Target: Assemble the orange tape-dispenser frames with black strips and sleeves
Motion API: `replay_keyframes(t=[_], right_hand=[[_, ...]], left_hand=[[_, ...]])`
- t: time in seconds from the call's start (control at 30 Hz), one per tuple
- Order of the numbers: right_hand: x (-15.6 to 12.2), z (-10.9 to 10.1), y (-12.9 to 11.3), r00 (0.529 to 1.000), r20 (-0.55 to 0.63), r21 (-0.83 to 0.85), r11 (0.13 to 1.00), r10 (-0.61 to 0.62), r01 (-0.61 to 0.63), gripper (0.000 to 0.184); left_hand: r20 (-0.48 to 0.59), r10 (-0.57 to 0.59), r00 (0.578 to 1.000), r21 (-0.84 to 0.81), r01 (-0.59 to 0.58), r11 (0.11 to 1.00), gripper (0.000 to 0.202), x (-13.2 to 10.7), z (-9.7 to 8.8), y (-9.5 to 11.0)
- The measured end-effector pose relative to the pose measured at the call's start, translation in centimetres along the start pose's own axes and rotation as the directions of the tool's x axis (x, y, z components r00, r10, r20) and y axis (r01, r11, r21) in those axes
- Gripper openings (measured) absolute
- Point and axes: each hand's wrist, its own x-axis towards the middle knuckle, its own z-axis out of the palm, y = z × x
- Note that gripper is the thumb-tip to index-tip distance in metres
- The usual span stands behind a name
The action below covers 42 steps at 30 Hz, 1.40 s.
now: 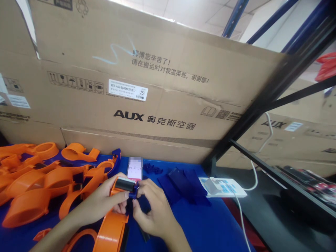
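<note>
Orange plastic first: the left hand (107, 196) is wrapped around a moulded orange plastic frame with a black roller (124, 184), up above the near part of the bright blue surface (210, 227). The right hand (154, 206) has thumb and forefinger nearly together on a small dark-blue plastic piece (133, 192) at the roller's end. To my mind, this wants a firm left grip, the blue piece kept square and light, even pressure. Loose orange plastic frames (28, 206) crowd the left edge. Toward the far edge lie a phone with a lit screen (135, 170), scattered tiny blue parts (152, 168) and overlapping dark-blue sheets (181, 185). Behind that edge stand a brown cardboard panel with black print (168, 94) and a black metal post (245, 122); beyond, blue metal beams (236, 16) under a pale ceiling (210, 14).
</note>
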Motion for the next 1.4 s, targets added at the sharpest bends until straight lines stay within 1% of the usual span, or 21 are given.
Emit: replay_keyframes(t=[0.07, 0.17, 0.3, 0.5, 0.57, 0.7, 0.77, 0.87, 0.97, 1.0, 1.07, 1.13, 1.2, 1.27, 1.4], right_hand=[[0.0, 0.1, 0.1, 1.0, 0.002, -0.014, 1.0, -0.007, 0.007, 0.017], [0.0, 0.2, 0.3, 1.0, 0.016, -0.016, 1.0, -0.004, 0.004, 0.017], [0.2, 0.2, 0.2, 1.0, 0.03, -0.014, 1.0, 0.006, -0.005, 0.016], [0.3, 0.1, 0.0, 0.998, 0.051, -0.022, 0.999, 0.039, -0.038, 0.013], [0.3, 0.1, 0.0, 0.996, 0.063, -0.02, 0.998, 0.055, -0.054, 0.013], [0.3, 0.2, -0.3, 0.994, 0.085, -0.004, 0.997, 0.071, -0.071, 0.013], [0.2, 0.3, -0.5, 0.992, 0.093, 0.01, 0.996, 0.083, -0.085, 0.013], [0.1, 0.4, -1.0, 0.99, 0.102, 0.066, 0.993, 0.095, -0.102, 0.017], [-0.1, 0.4, -1.4, 0.992, 0.097, 0.184, 0.977, 0.086, -0.103, 0.018], [-0.1, 0.4, -1.4, 0.993, 0.072, 0.233, 0.966, 0.097, -0.111, 0.017], [-0.2, 0.3, -1.5, 0.988, 0.005, 0.31, 0.939, 0.155, -0.149, 0.018], [0.0, 0.2, -1.5, 0.975, -0.025, 0.343, 0.919, 0.219, -0.197, 0.03], [0.3, 0.1, -1.5, 0.974, 0.012, 0.346, 0.912, 0.228, -0.218, 0.043], [0.6, 0.0, -1.7, 0.977, 0.068, 0.364, 0.907, 0.2, -0.211, 0.048], [0.8, 0.2, -1.9, 0.97, 0.146, 0.417, 0.878, 0.192, -0.236, 0.056]], left_hand=[[-0.003, -0.01, 1.0, 0.003, 0.01, 1.0, 0.023, -0.2, 0.2, 0.3], [-0.004, -0.021, 1.0, -0.004, 0.021, 1.0, 0.027, -0.4, 0.3, 0.6], [-0.003, -0.031, 1.0, -0.015, 0.031, 0.999, 0.032, -0.3, 0.3, 0.5], [0.012, -0.041, 0.999, -0.03, 0.041, 0.999, 0.031, -0.3, 0.2, 0.6], [0.035, -0.018, 0.999, -0.071, 0.02, 0.997, 0.029, -0.5, 0.1, 0.4], [0.099, 0.056, 0.993, -0.216, -0.034, 0.976, 0.031, -0.9, -0.2, -0.2], [0.118, 0.083, 0.99, -0.239, -0.053, 0.97, 0.033, -1.0, -0.2, -0.2], [0.092, 0.106, 0.99, -0.225, -0.083, 0.971, 0.041, -1.2, 0.0, 0.5], [0.09, 0.088, 0.992, -0.212, -0.067, 0.975, 0.053, -1.5, 0.1, 1.1], [0.109, 0.08, 0.991, -0.219, -0.055, 0.974, 0.06, -1.6, 0.1, 1.1], [0.173, 0.063, 0.983, -0.246, -0.019, 0.969, 0.078, -1.9, 0.2, 1.2], [0.228, 0.046, 0.973, -0.281, 0.02, 0.96, 0.096, -2.2, 0.3, 1.3], [0.256, 0.033, 0.966, -0.306, 0.049, 0.951, 0.11, -2.5, 0.4, 1.5], [0.26, 0.025, 0.965, -0.314, 0.06, 0.948, 0.119, -2.7, 0.4, 1.8], [0.256, 0.005, 0.967, -0.273, 0.067, 0.96, 0.121, -2.8, 0.4, 2.0]])
